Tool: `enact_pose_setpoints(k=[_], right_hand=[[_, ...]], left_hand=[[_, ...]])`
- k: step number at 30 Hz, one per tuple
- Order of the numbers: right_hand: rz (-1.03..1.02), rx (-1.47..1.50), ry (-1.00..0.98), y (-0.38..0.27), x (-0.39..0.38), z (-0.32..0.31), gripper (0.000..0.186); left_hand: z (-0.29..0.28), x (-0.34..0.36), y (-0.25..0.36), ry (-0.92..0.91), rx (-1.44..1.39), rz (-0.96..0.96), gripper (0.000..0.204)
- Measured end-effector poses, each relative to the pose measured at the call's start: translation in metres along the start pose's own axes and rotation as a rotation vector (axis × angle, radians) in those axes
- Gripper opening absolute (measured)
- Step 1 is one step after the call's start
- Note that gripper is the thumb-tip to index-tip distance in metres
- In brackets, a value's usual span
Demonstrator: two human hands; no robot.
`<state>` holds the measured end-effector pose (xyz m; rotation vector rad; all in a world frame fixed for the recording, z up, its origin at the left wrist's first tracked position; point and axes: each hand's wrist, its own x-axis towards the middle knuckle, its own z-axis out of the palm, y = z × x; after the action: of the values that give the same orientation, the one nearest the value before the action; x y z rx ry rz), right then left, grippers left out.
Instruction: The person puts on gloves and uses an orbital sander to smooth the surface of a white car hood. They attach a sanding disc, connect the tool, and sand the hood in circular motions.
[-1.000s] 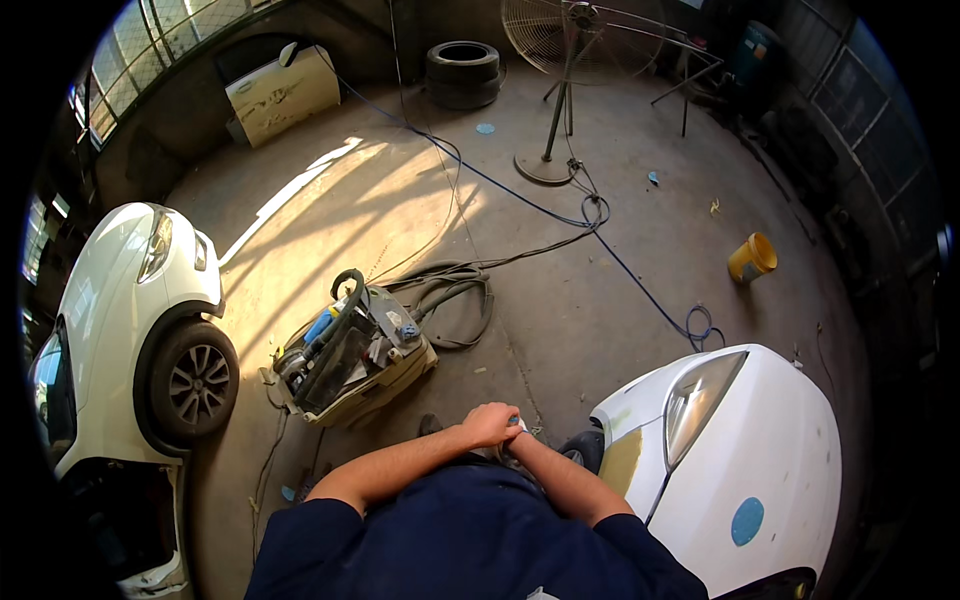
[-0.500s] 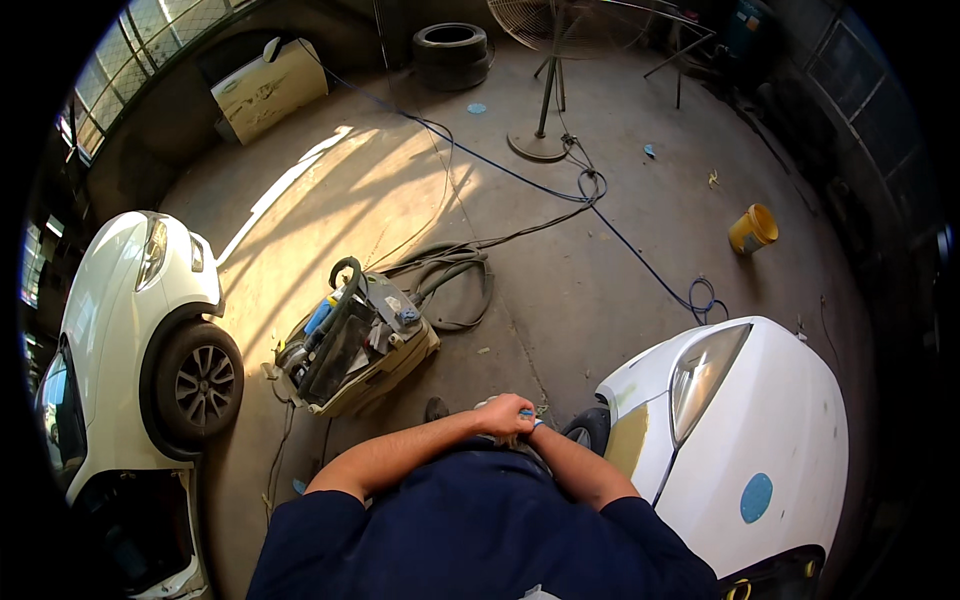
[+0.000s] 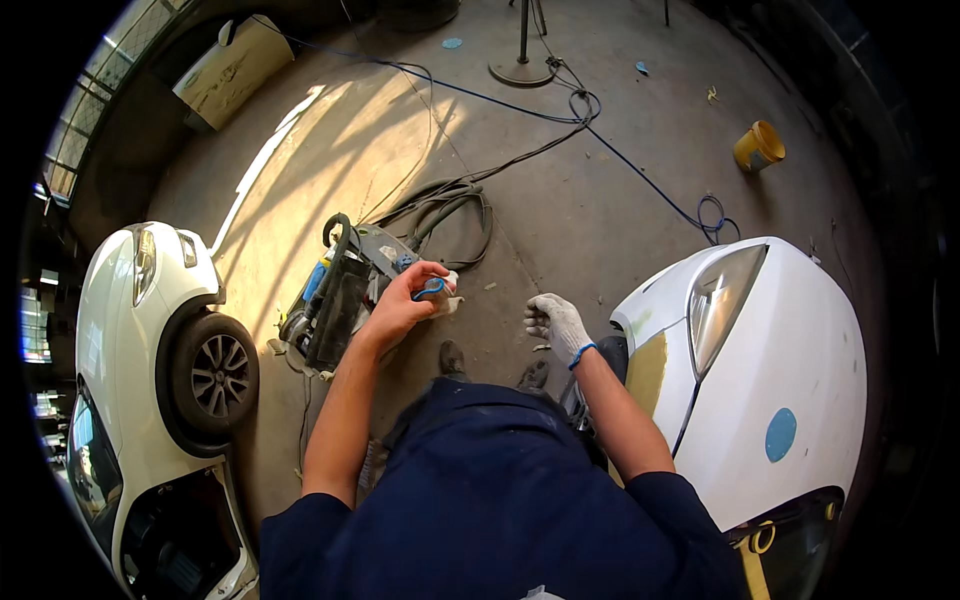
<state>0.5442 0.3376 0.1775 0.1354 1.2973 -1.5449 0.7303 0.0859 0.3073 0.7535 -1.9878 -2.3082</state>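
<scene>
My left hand [image 3: 396, 312] is bare and raised in front of me, its thumb and fingers closed on a white work glove [image 3: 447, 306] with a blue cuff edge. The glove hangs bunched beside the fingertips. Across from it, my right hand [image 3: 556, 322] wears a matching white glove with a blue edge at the wrist. Its fingers are loosely bent and apart, with nothing visible in them. Behind my left hand stands a sanding machine cart [image 3: 345, 290] loaded with tools and a coiled hose [image 3: 490, 225].
A white car front [image 3: 770, 350] with a blue round patch is close on my right. Another white car [image 3: 150, 330] stands at left. Blue cable [image 3: 640, 170] crosses the floor. A yellow bucket [image 3: 758, 148], a stand base [image 3: 520, 72] and a loose car door [image 3: 238, 75] lie farther off.
My hands were together at my waist; now they are apart and farther forward. The left has moved left with the glove, and the gloved right shows fully. The view has tilted down.
</scene>
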Motion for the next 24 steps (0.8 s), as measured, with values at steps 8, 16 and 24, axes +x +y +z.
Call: enact_pose_setpoints(k=[8,16,24], right_hand=[[-0.008,-0.163,0.027,0.011,-0.017,0.009,0.015],[-0.076,-0.025,-0.161,-0.003,-0.027,0.027,0.014],[-0.149,-0.36,-0.25,-0.037,-0.036,0.07,0.028]], left_hand=[[-0.076,-0.003,-0.03,0.467,0.563,0.115,0.031],[-0.09,-0.005,-0.023,0.453,0.359,0.14,0.026],[0.015,-0.011,0.028,-0.03,0.409,0.137,0.016]])
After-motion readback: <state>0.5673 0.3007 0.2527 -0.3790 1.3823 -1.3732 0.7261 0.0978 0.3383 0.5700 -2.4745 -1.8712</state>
